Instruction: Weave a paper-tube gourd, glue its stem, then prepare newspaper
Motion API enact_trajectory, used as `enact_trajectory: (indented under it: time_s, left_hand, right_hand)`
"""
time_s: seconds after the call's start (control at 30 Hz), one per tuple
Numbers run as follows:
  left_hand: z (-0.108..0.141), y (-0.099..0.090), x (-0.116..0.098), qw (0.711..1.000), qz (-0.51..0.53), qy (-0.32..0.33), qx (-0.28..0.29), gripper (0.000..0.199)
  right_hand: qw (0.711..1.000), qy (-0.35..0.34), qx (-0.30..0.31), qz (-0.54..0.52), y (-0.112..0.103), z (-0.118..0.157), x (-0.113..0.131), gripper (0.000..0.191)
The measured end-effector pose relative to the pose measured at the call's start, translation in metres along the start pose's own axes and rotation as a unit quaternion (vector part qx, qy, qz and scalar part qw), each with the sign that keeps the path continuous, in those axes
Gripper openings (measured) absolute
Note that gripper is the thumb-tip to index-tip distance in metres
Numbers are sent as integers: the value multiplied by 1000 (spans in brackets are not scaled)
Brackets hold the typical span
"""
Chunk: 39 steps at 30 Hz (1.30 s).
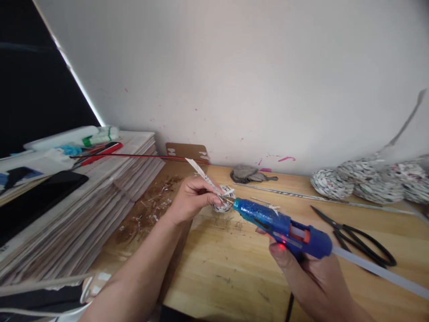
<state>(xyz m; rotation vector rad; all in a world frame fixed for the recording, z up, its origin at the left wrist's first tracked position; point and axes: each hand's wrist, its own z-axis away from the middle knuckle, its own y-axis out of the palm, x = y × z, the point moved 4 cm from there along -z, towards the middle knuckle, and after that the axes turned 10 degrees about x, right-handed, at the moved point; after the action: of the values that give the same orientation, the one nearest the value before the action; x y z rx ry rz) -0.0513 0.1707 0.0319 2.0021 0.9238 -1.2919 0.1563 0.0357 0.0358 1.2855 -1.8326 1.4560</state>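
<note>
My right hand [311, 277] is wrapped round a blue hot glue gun [268, 219], whose red light glows. A long translucent glue stick [378, 270] sticks out of its back end. The nozzle points left and meets a small woven paper ball [228, 193], though I cannot tell whether it touches. My left hand [192, 199] is closed, pinching a flat printed paper strip [198, 170] against the ball. The strip's free end slants up and to the left. Part of the ball is hidden behind my left fingers.
Black-handled scissors [358, 241] lie on the wooden table [214, 277] at right. Woven paper balls [365, 179] sit behind them, by a long thin paper rod [301, 194]. A grey cloth [250, 173] lies near the wall. At left stands a newspaper stack [140, 163] bearing a black phone [43, 201].
</note>
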Motion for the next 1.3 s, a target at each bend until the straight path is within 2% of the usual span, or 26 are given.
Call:
enact_trajectory:
  time_s: [0.13,0.37,0.6,0.83,1.03,1.3]
  left_hand:
    - [0,3,-2,1000,0,3,6,20]
    - [1,3,-2,1000,25,1,-6,22]
    - [-1,4,5,994,105,3,21,19]
    - [-2,7,4,991,123,-7,53,17]
    - [0,7,7,989,134,-21,50,17]
    - [-2,7,6,989,141,-1,37,16]
  right_hand:
    - [1000,-5,9,20,2,-2,3,8]
    - [1000,5,9,16,3,3,-2,8]
    - [997,-35,-57,-42,-1,1,-4,14]
    - [996,-46,-60,-37,-1,-2,2,18]
    - [997,-36,-56,-39,2,-3,3,19]
    - [998,-21,-45,-29,4,6,-8,14]
